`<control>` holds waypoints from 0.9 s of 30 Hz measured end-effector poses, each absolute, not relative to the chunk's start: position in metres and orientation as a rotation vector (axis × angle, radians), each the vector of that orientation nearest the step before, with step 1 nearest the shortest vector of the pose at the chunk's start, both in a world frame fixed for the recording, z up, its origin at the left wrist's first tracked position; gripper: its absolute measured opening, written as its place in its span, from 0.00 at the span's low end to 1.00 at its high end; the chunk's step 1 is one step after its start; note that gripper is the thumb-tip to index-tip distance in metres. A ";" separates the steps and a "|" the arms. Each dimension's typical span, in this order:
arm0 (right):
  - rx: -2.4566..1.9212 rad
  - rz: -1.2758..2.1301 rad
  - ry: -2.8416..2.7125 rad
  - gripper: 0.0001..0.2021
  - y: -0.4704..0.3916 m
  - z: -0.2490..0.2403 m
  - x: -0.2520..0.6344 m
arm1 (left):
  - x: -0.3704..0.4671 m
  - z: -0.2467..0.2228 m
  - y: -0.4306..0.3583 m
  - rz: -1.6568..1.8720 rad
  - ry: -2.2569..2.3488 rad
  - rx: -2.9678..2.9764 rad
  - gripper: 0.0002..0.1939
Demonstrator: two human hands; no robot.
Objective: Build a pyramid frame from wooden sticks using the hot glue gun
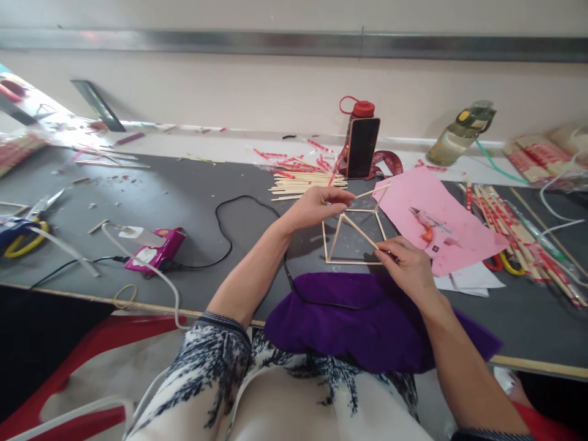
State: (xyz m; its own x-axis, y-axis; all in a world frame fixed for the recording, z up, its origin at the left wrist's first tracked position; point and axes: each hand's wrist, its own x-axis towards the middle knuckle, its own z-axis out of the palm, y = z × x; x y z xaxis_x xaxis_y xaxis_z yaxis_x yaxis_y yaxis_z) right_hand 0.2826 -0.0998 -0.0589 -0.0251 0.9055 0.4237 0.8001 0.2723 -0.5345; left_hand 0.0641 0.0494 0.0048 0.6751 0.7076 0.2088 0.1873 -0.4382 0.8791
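A small frame of thin wooden sticks (351,236) stands on the dark grey table (184,202) in front of me. My left hand (316,207) pinches its upper part between thumb and fingers. My right hand (407,266) grips the frame's lower right corner. Beside the frame lies a pink sheet of paper (436,220) with a small orange tool on it. A loose pile of bare sticks (303,182) lies just behind my left hand.
A pink glue gun (156,248) with a black cable lies at the left, scissors (27,223) farther left. A purple cloth (367,318) hangs over the front edge. A phone leans on a red-capped bottle (361,144). Wrapped chopsticks (514,239) lie at the right.
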 end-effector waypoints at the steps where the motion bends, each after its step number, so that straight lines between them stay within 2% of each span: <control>1: -1.547 0.185 -1.840 0.09 -0.100 -0.059 0.283 | 0.061 0.005 0.047 0.692 0.706 1.967 0.18; 6: -1.566 0.166 -1.841 0.09 -0.099 -0.061 0.282 | 0.036 0.008 0.032 0.416 0.743 2.062 0.16; 10: -1.594 0.197 -1.809 0.08 -0.102 -0.055 0.281 | 0.020 0.008 0.012 0.205 0.596 1.976 0.27; 14: -1.628 0.243 -1.726 0.12 -0.112 -0.045 0.298 | 0.020 0.000 -0.001 0.237 0.621 1.945 0.30; 21: -1.894 0.091 -1.990 0.08 -0.126 -0.046 0.315 | 0.024 -0.010 -0.006 0.322 0.646 1.857 0.29; 27: -1.952 0.051 -2.098 0.07 -0.120 -0.053 0.302 | 0.023 -0.020 -0.011 0.336 0.690 1.806 0.28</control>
State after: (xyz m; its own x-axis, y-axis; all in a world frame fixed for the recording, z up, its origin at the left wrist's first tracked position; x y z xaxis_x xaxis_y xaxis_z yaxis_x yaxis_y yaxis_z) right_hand 0.3020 -0.1199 -0.0526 -0.0520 0.9831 0.1755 0.9735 0.0890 -0.2107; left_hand 0.0231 -0.0107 -0.0197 0.7889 0.6051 -0.1073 0.2885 -0.2105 0.9340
